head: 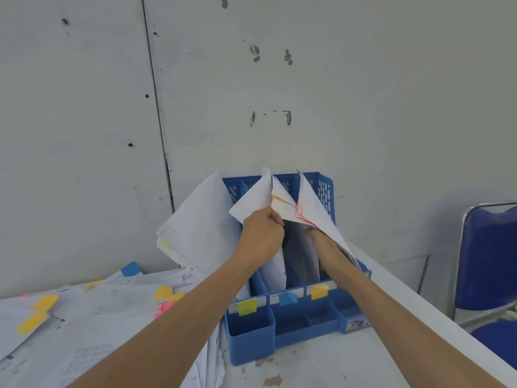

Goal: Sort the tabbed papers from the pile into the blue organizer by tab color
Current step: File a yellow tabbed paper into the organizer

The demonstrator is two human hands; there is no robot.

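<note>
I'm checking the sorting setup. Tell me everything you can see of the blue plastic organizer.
The blue plastic organizer stands on the white table by the wall. Its upright perforated slots hold leaning white papers; yellow-green, blue and orange tabs mark the front, above open cups. The left hand pinches one white sheet; the right hand reaches in between papers.

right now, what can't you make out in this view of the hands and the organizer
Head view only:
- right hand: fingers hidden under the pink-tabbed papers, grip unclear.
- pile: print too small to read; left edge cuts it off.
- blue chair: cut off by the right edge.
- blue organizer: slot floors hidden by papers and arms.
</note>
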